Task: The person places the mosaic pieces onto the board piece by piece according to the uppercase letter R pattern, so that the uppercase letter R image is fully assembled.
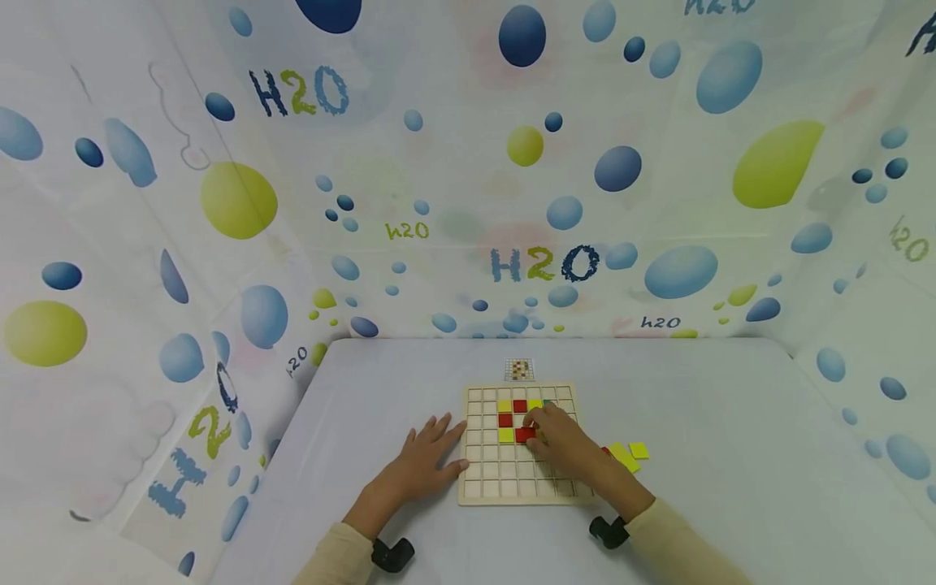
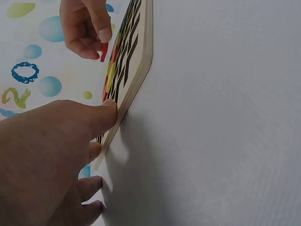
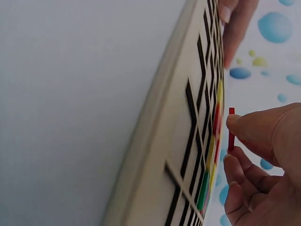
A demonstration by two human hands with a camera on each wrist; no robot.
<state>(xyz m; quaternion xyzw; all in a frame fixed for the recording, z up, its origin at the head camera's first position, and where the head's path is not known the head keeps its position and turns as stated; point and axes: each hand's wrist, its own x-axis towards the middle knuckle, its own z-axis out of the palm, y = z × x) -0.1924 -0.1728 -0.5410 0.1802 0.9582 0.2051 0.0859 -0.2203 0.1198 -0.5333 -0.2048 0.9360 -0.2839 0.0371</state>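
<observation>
My right hand (image 1: 563,445) pinches a thin red tile (image 3: 231,140) between thumb and fingertips, just above the tiles on a square wooden grid board (image 1: 491,488). In the left wrist view the red tile is held edge-on beside the board's surface. Yellow tiles (image 1: 506,435), red tiles (image 1: 505,420) and a bit of green (image 1: 548,403) sit in the board's upper middle cells; the right hand hides some cells. My left hand (image 1: 422,463) lies with fingers spread at the board's left side, its thumb on the edge.
A small card (image 1: 520,370) with a coloured grid pattern lies behind the board. Loose yellow tiles (image 1: 639,450) and a partly hidden red tile are on the white table (image 1: 702,390), right of the board. Printed curtains surround the table's back and sides.
</observation>
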